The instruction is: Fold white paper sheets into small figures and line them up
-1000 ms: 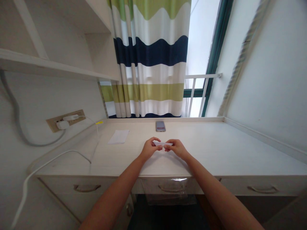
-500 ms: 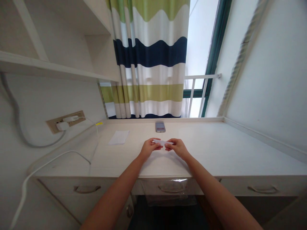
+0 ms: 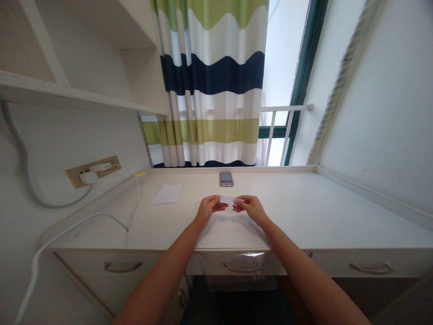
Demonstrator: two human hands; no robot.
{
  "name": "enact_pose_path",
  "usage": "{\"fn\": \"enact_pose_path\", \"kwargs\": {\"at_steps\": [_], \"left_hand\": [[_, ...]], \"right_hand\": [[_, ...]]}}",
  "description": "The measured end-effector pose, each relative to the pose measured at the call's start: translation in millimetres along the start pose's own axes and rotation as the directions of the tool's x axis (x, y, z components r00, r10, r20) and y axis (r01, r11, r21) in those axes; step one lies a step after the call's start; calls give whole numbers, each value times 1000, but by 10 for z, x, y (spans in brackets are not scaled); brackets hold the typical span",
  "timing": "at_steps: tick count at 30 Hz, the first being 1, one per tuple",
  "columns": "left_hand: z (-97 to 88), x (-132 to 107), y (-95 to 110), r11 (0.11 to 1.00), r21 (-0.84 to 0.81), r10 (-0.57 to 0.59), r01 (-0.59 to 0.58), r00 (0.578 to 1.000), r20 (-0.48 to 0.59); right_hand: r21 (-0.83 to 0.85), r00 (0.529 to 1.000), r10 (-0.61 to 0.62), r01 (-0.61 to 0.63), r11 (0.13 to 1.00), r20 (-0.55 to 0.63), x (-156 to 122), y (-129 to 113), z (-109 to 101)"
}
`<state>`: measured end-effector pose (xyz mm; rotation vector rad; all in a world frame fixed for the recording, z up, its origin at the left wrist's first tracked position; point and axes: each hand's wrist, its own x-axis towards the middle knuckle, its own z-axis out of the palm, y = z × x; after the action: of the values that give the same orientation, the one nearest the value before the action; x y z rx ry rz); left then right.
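A small piece of white paper (image 3: 227,199) is held just above the desk (image 3: 304,212). My left hand (image 3: 208,209) pinches its left end between thumb and fingers. On the other end, my right hand (image 3: 249,207) grips the paper in the same way. The fingers hide both ends, so I cannot tell how it is folded. Beyond the hands lies a phone (image 3: 226,178) with its screen lit. A flat stack or sheet of white paper (image 3: 168,194) rests to the left.
A wall socket (image 3: 93,171) with two plugs is on the left. A white cable (image 3: 101,214) crosses the desk's left side. Shelves (image 3: 84,101) overhang the left, and a striped curtain (image 3: 216,108) hangs behind. Plastic film (image 3: 237,271) covers the middle drawer front.
The paper between my hands has turned and now shows a broader, flatter face. My left fingers have shifted slightly left along it. The phone and other paper stay put.
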<state>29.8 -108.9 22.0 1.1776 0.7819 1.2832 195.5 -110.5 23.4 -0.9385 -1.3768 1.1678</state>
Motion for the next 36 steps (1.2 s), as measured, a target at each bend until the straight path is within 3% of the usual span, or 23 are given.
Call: {"fn": "enact_pose_path", "kwargs": {"at_steps": [6, 11, 15, 20, 32, 36], "left_hand": [[1, -12, -5, 997, 67, -49, 47, 998, 29], [-3, -17, 2, 993, 109, -37, 37, 999, 6], [14, -23, 14, 990, 139, -5, 5, 1000, -3], [26, -17, -9, 984, 178, 27, -31, 999, 23], [14, -5, -78, 937, 306, 151, -168, 986, 77], [9, 4, -100, 913, 351, 176, -207, 977, 118]], "right_hand": [[-98, 993, -116, 113, 989, -27, -2, 29, -3], [-189, 975, -212, 220, 957, 65, -17, 44, 7], [-192, 970, -207, 228, 954, 125, -26, 35, 20], [-204, 979, -163, 186, 961, 126, -20, 29, 24], [-337, 963, -231, 266, 903, 140, -3, 74, -1], [-292, 968, -197, 235, 927, 154, 22, 99, -12]]}}
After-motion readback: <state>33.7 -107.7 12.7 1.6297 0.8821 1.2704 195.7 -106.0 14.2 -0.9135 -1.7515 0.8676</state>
